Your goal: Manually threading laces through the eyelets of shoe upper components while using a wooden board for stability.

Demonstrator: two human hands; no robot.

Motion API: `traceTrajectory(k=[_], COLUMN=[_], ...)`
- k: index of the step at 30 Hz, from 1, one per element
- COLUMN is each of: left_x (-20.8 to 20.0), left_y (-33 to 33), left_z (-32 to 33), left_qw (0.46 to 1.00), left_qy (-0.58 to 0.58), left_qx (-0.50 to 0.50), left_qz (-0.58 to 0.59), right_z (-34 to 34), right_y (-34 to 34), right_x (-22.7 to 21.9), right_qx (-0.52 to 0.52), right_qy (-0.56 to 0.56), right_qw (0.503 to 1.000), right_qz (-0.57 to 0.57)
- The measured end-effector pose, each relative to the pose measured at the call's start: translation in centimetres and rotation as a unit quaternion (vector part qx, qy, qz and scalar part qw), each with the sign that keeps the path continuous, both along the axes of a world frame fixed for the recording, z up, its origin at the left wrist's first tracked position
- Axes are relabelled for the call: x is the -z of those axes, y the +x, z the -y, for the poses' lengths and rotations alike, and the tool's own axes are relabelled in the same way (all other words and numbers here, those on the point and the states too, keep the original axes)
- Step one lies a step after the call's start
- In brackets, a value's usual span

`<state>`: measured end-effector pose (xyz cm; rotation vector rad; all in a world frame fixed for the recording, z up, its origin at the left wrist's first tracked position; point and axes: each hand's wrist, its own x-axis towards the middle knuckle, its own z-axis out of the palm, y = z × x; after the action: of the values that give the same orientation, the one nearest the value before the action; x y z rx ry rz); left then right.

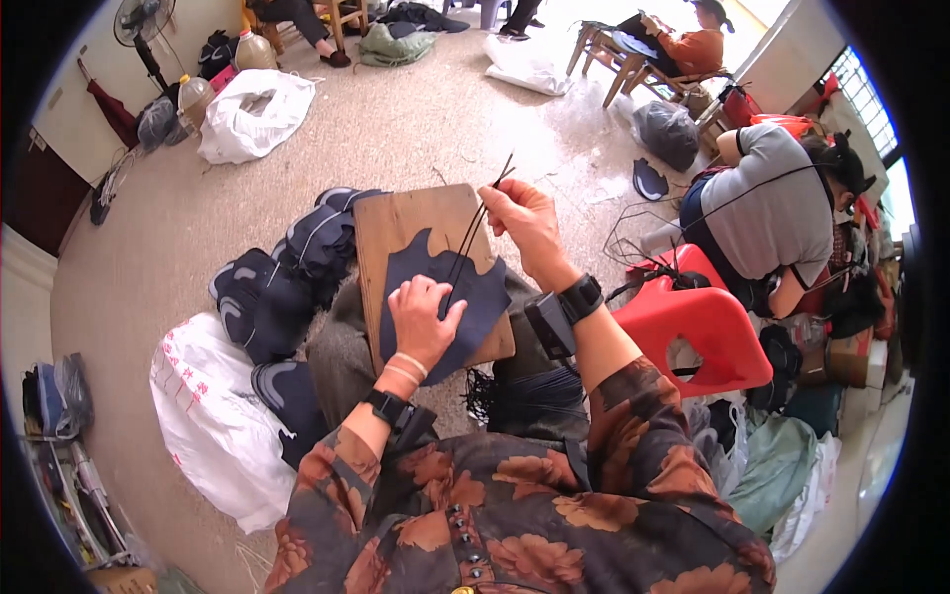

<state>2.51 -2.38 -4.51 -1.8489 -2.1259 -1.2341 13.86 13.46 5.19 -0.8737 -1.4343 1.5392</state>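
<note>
A wooden board point(455, 210) lies across my lap with a dark navy cut fabric piece point(482, 302) on it. My left hand point(423, 319) rests on the fabric, its fingers bent and the thumb beside them, at the lower end of a thin black cord point(463, 254). The cord's upper part is pinched between thumb and fingers of my right hand point(532, 226), raised over the board's right edge. Doubled strands run slanting between both hands. What lies under the left fingertips is partly hidden.
Dark fabric pieces point(259, 302) are heaped left of the board, by a white sack point(213, 421). Black cords point(534, 401) hang in a bundle near my right knee. A red plastic stool point(712, 342) stands at right, near a bent-over person point(762, 198).
</note>
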Motion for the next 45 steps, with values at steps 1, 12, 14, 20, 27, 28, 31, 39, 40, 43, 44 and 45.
traceTrajectory(k=[1, 12, 14, 20, 27, 28, 31, 39, 40, 43, 44, 45], left_x=[0.7, 1.8, 2.4, 1.5, 2.0, 2.1, 1.6, 1.1, 1.0, 0.5, 0.4, 0.4], left_y=[-0.1, -4.0, -5.0, -6.4, -8.5, -8.7, -9.6, -9.9, -9.9, -10.1, -10.0, -9.7], left_z=[-0.4, 0.3, 0.4, 0.2, 0.6, 0.6, 0.5, 0.3, 0.3, 0.2, 0.0, -0.1], left_qw=[0.999, 0.895, 0.845, 0.776, 0.764, 0.760, 0.784, 0.861, 0.857, 0.877, 0.901, 0.909], left_qy=[-0.013, -0.028, -0.008, -0.055, -0.062, -0.061, -0.095, -0.156, -0.144, -0.161, -0.176, -0.182], left_qx=[0.001, 0.051, 0.054, 0.024, 0.007, 0.008, -0.014, 0.024, 0.023, 0.055, 0.077, 0.092], left_qz=[0.034, 0.441, 0.532, 0.628, 0.643, 0.647, 0.614, 0.483, 0.494, 0.449, 0.389, 0.364], right_z=[0.2, 1.4, 1.4, 2.8, 4.5, 4.6, 4.9, 8.6, 9.2, 9.6, 9.6, 9.6], right_y=[-0.2, 2.2, 2.4, 2.8, 5.0, 5.1, 5.9, 6.4, 6.4, 6.3, 6.3, 6.0], right_x=[0.0, 4.2, 5.8, 9.4, 10.6, 10.5, 10.1, 9.6, 9.6, 10.2, 10.5, 10.5], right_qx=[-0.008, 0.064, 0.047, 0.094, 0.070, 0.071, 0.096, -0.039, -0.055, -0.038, -0.029, -0.037], right_qy=[-0.003, -0.113, -0.142, -0.222, -0.183, -0.183, -0.175, 0.141, 0.145, 0.214, 0.253, 0.254], right_qw=[1.000, 0.992, 0.988, 0.970, 0.981, 0.980, 0.980, 0.949, 0.943, 0.925, 0.910, 0.904], right_qz=[0.000, -0.003, -0.034, -0.040, 0.005, 0.005, 0.012, 0.281, 0.294, 0.313, 0.329, 0.341])
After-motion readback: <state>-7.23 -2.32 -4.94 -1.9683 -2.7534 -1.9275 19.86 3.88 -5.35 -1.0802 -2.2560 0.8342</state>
